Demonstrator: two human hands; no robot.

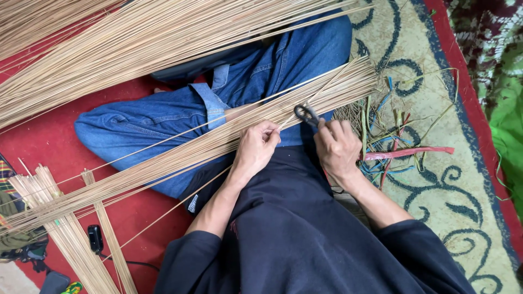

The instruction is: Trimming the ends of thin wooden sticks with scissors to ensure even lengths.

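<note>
Stick bundle [180, 155] under both hands, scissors [306, 115] right

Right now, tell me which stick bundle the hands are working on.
The long bundle lying across the lap: left hand pinches a stick there, right hand holds scissors at it. The short bundles lie untouched on the red mat.

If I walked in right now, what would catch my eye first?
Probably the long sheaf of thin tan sticks slanting across the person's lap. At its middle the left hand pinches a single stick, while the right hand grips small black scissors. Colourful strip scraps litter the patterned rug at right.
</note>
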